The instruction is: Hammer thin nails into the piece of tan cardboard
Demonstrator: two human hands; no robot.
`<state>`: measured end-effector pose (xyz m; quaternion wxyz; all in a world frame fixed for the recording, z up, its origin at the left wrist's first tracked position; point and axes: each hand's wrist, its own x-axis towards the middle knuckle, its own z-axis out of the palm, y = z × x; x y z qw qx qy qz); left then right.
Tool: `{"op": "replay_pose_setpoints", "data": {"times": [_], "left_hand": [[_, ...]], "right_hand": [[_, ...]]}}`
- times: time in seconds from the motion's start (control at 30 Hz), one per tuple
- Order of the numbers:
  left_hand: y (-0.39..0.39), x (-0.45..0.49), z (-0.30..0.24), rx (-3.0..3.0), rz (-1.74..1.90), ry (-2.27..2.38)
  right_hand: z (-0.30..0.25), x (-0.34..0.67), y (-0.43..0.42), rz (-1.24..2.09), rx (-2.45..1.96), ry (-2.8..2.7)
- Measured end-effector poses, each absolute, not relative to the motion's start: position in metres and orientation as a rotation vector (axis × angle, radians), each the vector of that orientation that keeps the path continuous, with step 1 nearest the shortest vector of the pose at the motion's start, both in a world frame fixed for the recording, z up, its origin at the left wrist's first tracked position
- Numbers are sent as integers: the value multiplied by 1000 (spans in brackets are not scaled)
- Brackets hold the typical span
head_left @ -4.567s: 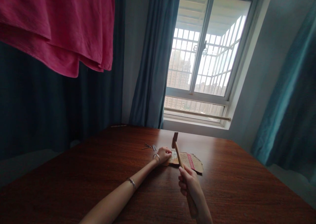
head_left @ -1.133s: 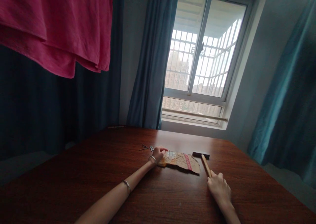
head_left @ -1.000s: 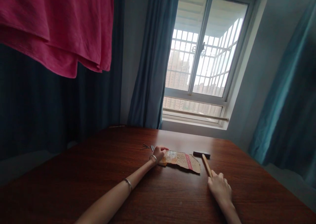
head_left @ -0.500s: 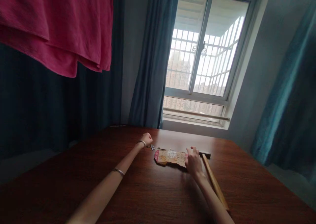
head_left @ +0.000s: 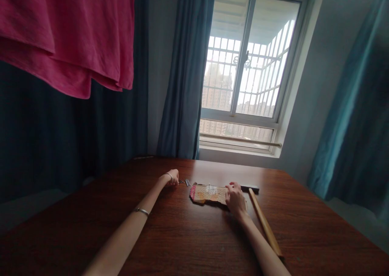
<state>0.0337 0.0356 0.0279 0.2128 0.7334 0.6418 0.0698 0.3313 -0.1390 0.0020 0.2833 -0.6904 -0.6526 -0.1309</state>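
A flat, ragged-edged board (head_left: 203,195) with a pink end and a tan, dotted surface lies on the table. On it, a thin nail (head_left: 209,187) stands upright near a pale, shiny patch. My right hand (head_left: 235,197) rests over the board's right end, fingers bent down onto it. To the left of the board, my left hand (head_left: 174,177) is closed low over the table; what its fingers hold is hidden. Between that hand and the board lie several thin dark metal pieces (head_left: 187,182) that look like nails. A hammer with a wooden handle (head_left: 264,223) and dark head lies right of my right hand.
The brown wooden table (head_left: 182,243) reaches to the wall below a barred window (head_left: 240,73). Blue curtains (head_left: 182,73) hang left and right of it. A pink cloth (head_left: 69,37) hangs at the upper left.
My left hand has moved left and slightly down, away from the thin metal pieces. My right hand has shifted a little left over the board, showing more of the hammer head.
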Motion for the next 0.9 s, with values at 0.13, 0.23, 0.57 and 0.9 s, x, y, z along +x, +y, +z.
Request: {"op": "replay_pose_setpoints", "data": {"times": [0.13,0.23,0.57,0.9], "left_hand": [[33,39,29,2084,302,1804],[30,46,27,2101,382,1817],[19,55,25,2005,411,1884],[19,57,20,1829,300,1971]], "right_hand": [[2,329,-138,-325,-1869,-1742],[-1,326,-139,-322,-1860,-1758],[-9,325,-139,-267,-1838,-1766],[-9,324,-139,-221,-1864,-1749]]}}
